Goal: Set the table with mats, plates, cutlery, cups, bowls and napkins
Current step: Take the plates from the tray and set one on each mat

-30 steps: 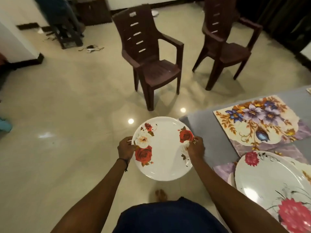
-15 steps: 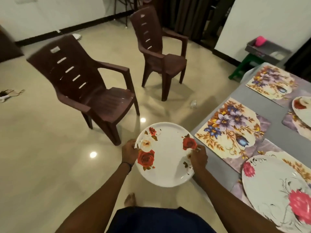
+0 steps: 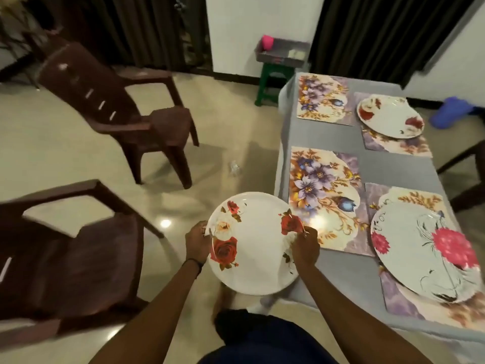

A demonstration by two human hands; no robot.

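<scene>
Not much on me, honestly. Both forearms are bare from the grip all the way back to the bottom edge of the shot. The only accessory is a thin dark band (image 3: pixel 194 262) round the wrist, sitting right behind my left hand (image 3: pixel 198 244). Nothing I can make out on my right hand (image 3: pixel 305 248), it's a bit soft there. Below and between the two grips is my dark navy clothing (image 3: pixel 262 340), plain, and I can't tell if it's a shirt or shorts. Just under the grip there's what looks like my bare foot (image 3: pixel 223 298), pretty smeared.
</scene>
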